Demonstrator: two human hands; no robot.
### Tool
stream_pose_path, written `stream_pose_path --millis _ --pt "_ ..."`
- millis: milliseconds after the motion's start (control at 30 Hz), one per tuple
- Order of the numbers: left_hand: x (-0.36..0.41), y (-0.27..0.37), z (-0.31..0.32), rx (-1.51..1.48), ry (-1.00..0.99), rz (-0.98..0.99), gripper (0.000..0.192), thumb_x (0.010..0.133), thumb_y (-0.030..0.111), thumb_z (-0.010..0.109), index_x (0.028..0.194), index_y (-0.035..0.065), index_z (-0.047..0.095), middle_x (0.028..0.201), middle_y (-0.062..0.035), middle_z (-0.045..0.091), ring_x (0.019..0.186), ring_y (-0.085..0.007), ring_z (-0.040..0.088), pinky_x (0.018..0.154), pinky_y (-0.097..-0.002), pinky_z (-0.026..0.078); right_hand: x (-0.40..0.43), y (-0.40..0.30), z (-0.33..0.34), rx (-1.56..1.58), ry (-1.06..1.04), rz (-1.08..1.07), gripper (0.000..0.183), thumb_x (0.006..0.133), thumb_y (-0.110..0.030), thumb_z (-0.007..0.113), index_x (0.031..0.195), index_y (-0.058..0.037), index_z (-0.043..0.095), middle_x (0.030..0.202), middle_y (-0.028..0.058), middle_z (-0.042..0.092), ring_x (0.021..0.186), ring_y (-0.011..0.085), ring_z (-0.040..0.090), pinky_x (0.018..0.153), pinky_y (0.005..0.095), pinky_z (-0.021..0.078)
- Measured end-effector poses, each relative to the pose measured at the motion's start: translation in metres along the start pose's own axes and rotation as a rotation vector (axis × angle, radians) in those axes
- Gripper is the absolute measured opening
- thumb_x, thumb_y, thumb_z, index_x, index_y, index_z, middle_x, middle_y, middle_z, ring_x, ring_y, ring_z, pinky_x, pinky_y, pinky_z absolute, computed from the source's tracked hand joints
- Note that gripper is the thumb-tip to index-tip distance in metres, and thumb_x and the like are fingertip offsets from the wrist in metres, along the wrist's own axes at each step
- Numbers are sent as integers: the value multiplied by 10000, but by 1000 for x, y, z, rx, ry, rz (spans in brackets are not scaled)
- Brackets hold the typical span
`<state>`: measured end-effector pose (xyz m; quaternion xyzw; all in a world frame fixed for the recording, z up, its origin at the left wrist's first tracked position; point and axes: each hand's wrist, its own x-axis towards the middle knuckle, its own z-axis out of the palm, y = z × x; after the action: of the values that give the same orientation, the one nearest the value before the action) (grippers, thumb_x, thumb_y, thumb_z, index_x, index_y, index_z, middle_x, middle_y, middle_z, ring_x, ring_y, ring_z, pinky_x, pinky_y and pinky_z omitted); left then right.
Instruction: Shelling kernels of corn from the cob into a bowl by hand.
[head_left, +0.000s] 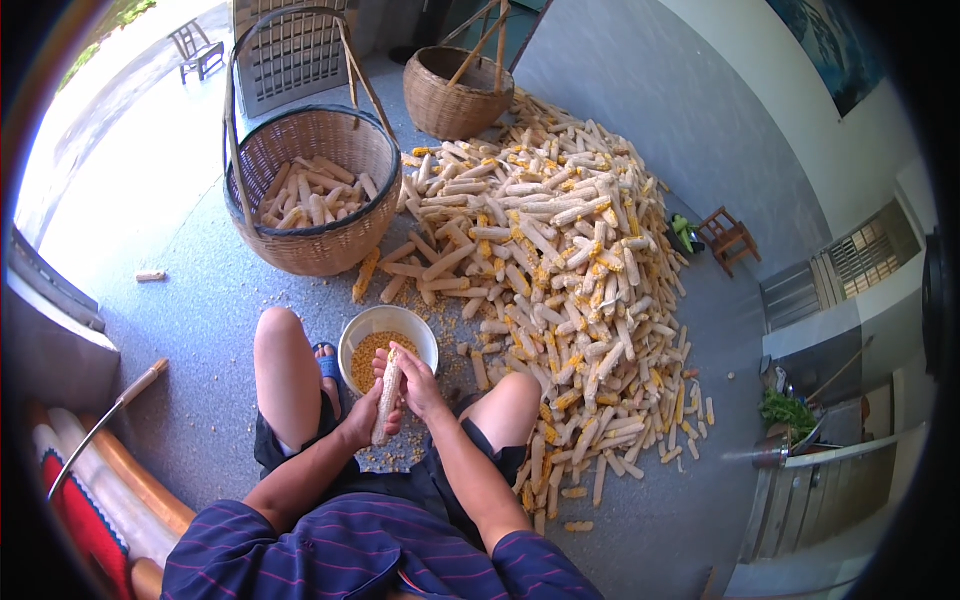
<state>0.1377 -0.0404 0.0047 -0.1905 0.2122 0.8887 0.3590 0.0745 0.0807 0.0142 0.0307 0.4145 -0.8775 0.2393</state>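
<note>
Both of my hands hold one pale corn cob, mostly stripped of kernels, with a few yellow kernels at its far tip. My left hand grips the near end, fingers wrapped behind it. Around the upper part is my right hand, its thumb near the tip. A white plastic bucket stands on the floor between my knees, just beyond the hands, with loose yellow corn kernels inside.
A large heap of corn cobs spreads to the right. Beyond my knees stands a wicker basket with bare cobs in it; a second wicker basket is farther back. Loose kernels dot the floor. A small wooden chair stands by the wall.
</note>
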Motion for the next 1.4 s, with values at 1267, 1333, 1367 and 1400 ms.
stream_pose_path --millis 1267,1333,1367,1400 --pt "1 13 0 -253 -382 -190 765 889 640 189 747 17 610 461 -80 441 318 -217 397 339 -305 325 -3 18 7 192 -95 107 702 900 -590 340 1284 -4 384 1221 158 507 1142 254 485 1005 392 370" --pt "2 15 -3 -97 -286 -224 755 875 667 219 667 41 587 443 -74 441 344 -225 469 337 -301 386 -5 6 18 133 13 87 623 919 -540 360 1220 0 434 1098 158 582 1000 243 580 938 374 439" --pt "2 12 -6 53 -314 -107 697 882 650 256 743 53 587 487 -78 490 379 -220 526 357 -285 440 -3 8 17 50 58 43 534 929 -498 386 1090 -3 506 984 158 616 875 236 613 846 368 488" --pt "6 8 -1 128 -126 -84 677 886 644 252 795 54 571 521 -95 515 395 -215 535 353 -294 443 -2 6 6 -4 130 11 480 934 -467 399 1020 -11 522 929 147 620 824 230 611 807 366 496"
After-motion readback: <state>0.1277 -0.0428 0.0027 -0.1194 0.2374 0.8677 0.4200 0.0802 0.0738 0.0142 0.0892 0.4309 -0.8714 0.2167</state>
